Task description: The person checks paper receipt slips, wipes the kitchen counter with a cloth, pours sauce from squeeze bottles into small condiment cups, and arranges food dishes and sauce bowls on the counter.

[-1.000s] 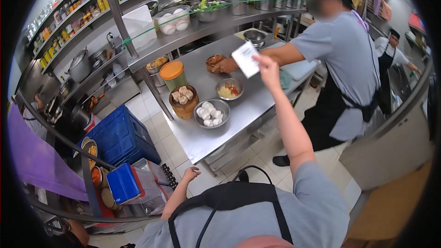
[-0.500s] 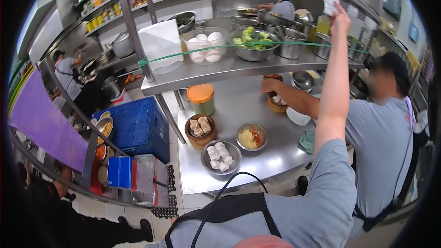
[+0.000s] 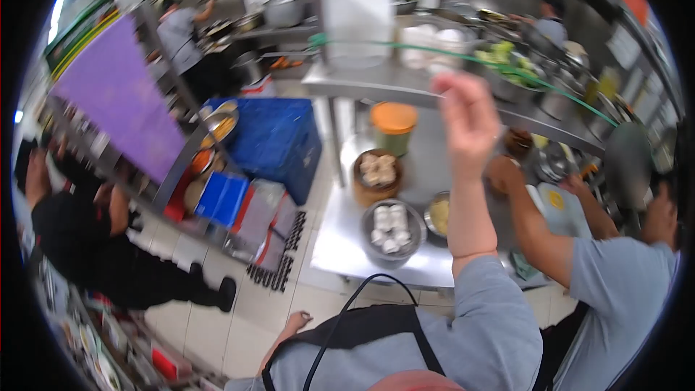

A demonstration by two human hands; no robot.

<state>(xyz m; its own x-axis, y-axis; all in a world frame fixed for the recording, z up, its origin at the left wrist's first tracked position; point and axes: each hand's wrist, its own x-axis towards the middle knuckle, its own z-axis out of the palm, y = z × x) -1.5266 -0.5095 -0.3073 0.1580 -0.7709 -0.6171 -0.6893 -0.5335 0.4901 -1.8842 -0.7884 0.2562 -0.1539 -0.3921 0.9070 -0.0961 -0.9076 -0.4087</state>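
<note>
My right hand (image 3: 467, 119) is raised in front of the steel shelf (image 3: 405, 85). Its fingers look bent but are smeared by motion, so I cannot tell if they hold anything. Low beside my body, my left hand (image 3: 297, 321) has its fingers curled in, with nothing visible in them. Below the raised hand, on the steel table (image 3: 329, 253), a bamboo steamer (image 3: 374, 194) holds pale dumplings (image 3: 378, 169). A metal bowl of white dumplings (image 3: 392, 230) sits in front of it. Another metal bowl (image 3: 437, 214) is partly hidden by my right forearm.
An orange-lidded tub (image 3: 394, 119) stands behind the steamer. At right, a co-worker (image 3: 615, 297) reaches over the table near a white board (image 3: 561, 206). A blue crate (image 3: 268, 137) is on the left. A person in black (image 3: 87, 224) stands farther left.
My right hand has come down and left from the paper slip on the upper rail. My view has turned left, and my left hand now shows.
</note>
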